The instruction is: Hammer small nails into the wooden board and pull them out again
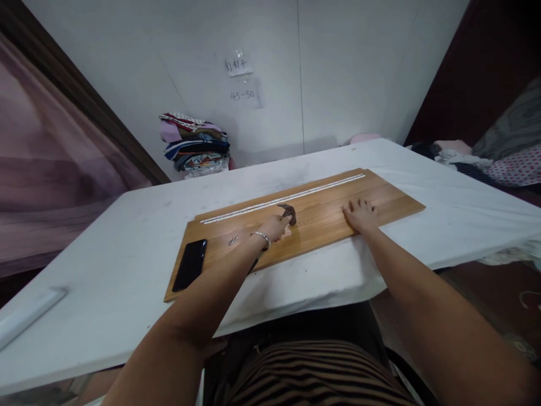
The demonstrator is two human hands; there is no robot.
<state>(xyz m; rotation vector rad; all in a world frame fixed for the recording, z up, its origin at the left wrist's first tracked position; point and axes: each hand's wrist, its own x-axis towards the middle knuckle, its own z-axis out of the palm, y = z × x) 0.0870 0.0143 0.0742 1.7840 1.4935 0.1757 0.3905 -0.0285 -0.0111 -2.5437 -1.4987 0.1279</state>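
Note:
My left hand (274, 227), with a bracelet at the wrist, is wrapped round the handle of a claw hammer (288, 213). The hammer's dark head is over the middle of a wooden board (329, 204). My right hand (361, 215) rests on the board towards its right side, fingers spread. A short row of tiny dark marks lies between the hammer and my right hand, too small to make out. To the left of my left hand, a few loose nails (233, 241) lie on the wood.
A black phone (190, 265) lies on the board's left end. Two white strips (283, 199) run along its far side. The board lies on a white-covered table (127, 248). Folded clothes (196, 144) are stacked behind, and a white roll (31, 316) is at the left.

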